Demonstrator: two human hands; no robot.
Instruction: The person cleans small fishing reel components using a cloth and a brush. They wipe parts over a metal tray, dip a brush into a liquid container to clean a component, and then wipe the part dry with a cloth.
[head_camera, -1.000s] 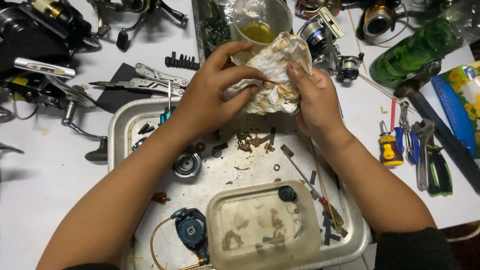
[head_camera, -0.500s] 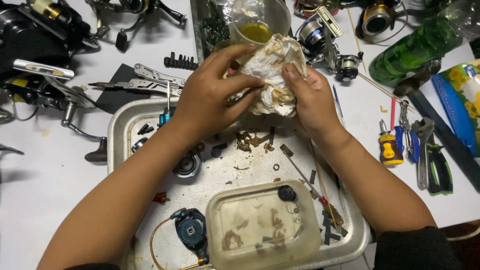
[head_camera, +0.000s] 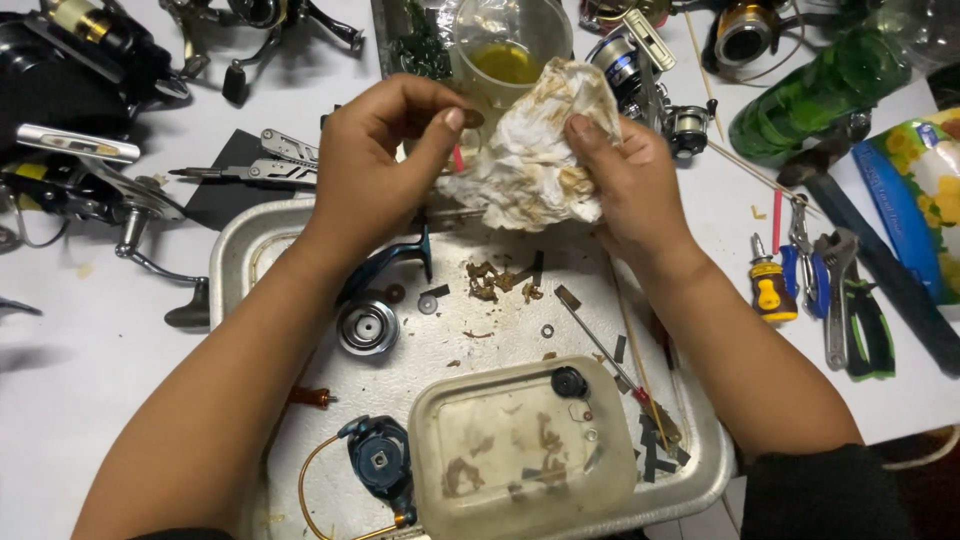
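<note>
Above the tray (head_camera: 232, 262), the right hand (head_camera: 625, 190) clutches a crumpled, grease-stained tissue (head_camera: 535, 165), hanging long-ways from upper right to lower left. Left hand (head_camera: 375, 165) curls beside it, thumb and forefinger pinching a small brown part (head_camera: 472, 118), pointing right.

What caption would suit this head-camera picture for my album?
Above a cluttered metal tray, the right hand holds a stained white crumpled tissue while the left hand pinches a small brown part.
</note>
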